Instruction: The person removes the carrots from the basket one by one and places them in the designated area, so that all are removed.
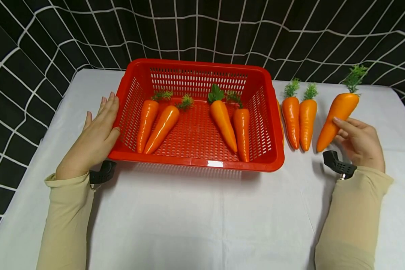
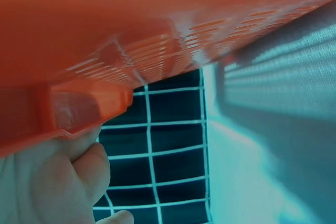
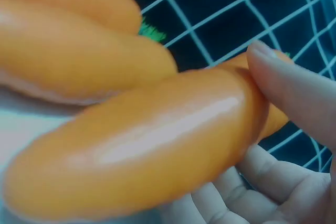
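On the right, my right hand (image 1: 362,140) pinches an orange carrot (image 1: 337,114) with a feathery green top, thumb over it and fingers beneath. The right wrist view shows this carrot (image 3: 136,145) close up, its tip toward the lower left. My left hand (image 1: 96,133) rests with straight fingers against the left side of a red perforated basket (image 1: 195,162). In the left wrist view the fingers lie along the basket's rim (image 2: 94,103). Inside the basket are two carrots (image 1: 162,129) on the left and two carrots (image 1: 223,123) on the right.
Two more carrots (image 1: 291,122) lie side by side on the white cloth-covered table (image 1: 195,217), between the basket and my right hand. A sliver of something orange shows behind the basket's right wall. Black cloth with a white grid (image 1: 195,33) stands behind the table.
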A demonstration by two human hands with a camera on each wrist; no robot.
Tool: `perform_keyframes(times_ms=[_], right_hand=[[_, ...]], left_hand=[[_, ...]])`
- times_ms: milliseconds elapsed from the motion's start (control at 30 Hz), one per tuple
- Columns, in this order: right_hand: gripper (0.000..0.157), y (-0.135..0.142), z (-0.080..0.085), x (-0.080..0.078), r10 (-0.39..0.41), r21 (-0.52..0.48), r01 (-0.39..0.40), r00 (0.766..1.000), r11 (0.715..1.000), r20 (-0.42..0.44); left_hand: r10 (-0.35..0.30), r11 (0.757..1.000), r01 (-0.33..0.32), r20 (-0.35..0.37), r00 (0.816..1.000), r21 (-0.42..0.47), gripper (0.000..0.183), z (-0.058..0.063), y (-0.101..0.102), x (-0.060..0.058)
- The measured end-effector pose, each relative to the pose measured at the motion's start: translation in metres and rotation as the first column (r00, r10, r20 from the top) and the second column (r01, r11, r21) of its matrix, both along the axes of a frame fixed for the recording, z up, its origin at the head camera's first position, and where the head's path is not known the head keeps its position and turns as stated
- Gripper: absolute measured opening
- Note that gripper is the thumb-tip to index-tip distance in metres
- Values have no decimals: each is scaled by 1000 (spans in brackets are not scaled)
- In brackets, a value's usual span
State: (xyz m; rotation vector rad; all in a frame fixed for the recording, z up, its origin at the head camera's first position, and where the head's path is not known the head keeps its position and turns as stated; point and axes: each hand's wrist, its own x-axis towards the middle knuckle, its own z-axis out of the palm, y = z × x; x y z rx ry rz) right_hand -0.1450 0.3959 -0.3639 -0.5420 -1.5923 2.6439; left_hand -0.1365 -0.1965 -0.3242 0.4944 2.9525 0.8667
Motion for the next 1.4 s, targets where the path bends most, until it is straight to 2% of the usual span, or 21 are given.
perform_keyframes(times_ms=[167,333,467,667,933,1067,1200,1400], right_hand=[[7,-2,-5,-3,-18,46,14,997,999,76],[8,-6,-7,-4,-57,65,51,994,997,95],[10,-8,-7,-4,-72,158,53,990,986,121],[9,-9,-7,-4,-81,322,19,980,946,179],[8,-6,-8,-3,-28,341,-42,980,939,196],[9,-2,-8,-2,-29,359,-50,977,932,210],[8,1,-8,0,-26,341,-47,978,939,208],[4,0,-10,-3,-2,391,-86,976,916,217]], left_hand=[[-1,1000,1,-2,1000,2,63,0,0,0],[1,1000,-1,7,1000,-1,63,0,0,0],[3,1000,-3,15,1000,-6,63,0,0,-1],[5,1000,-5,14,1000,-5,63,0,0,-1],[4,1000,-4,12,1000,-1,63,-1,0,0],[2,1000,-2,7,1000,3,63,-1,0,-1],[2,1000,-2,4,1000,4,63,-1,0,-1],[1,1000,-1,9,1000,0,63,-1,-1,-1]])
